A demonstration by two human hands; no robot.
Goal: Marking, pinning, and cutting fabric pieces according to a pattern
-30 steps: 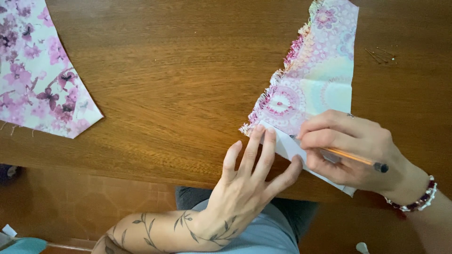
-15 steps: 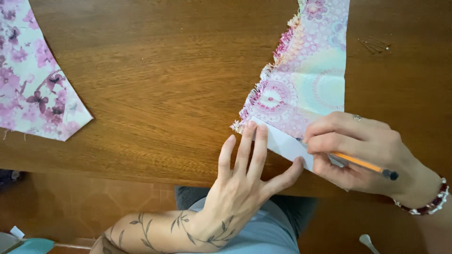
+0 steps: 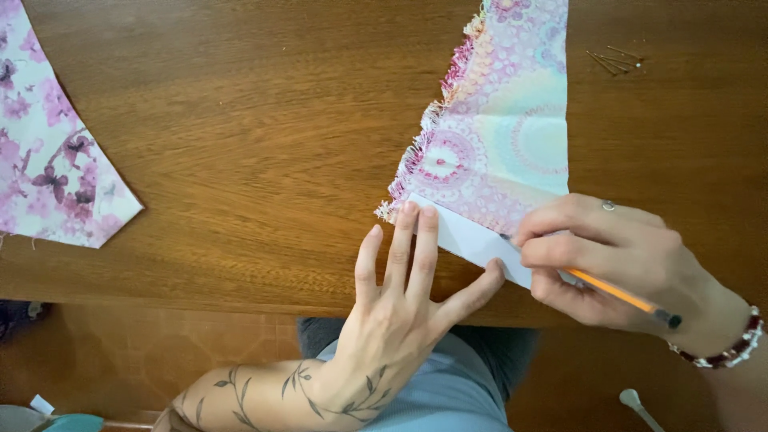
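Note:
A pastel patterned fabric piece (image 3: 512, 136) with a frayed left edge lies on the wooden table (image 3: 264, 136). A white paper strip (image 3: 468, 240) lies over its lower end. My left hand (image 3: 404, 308) lies flat, fingers spread, with its fingertips pressing the paper strip and the fabric's corner. My right hand (image 3: 616, 256) grips an orange pencil (image 3: 620, 294) with its tip at the paper's upper edge. A beaded bracelet (image 3: 732, 348) sits on that wrist.
A second piece of fabric (image 3: 48, 152), white with pink butterflies, lies at the table's left edge. Several pins (image 3: 612, 60) lie at the upper right. The table's front edge runs just below my hands, with the floor beyond.
The view has shifted, so the fabric and both hands sit a little higher and further left in the frame. My left fingertips now rest on the paper strip's corner. The pencil stays at the paper.

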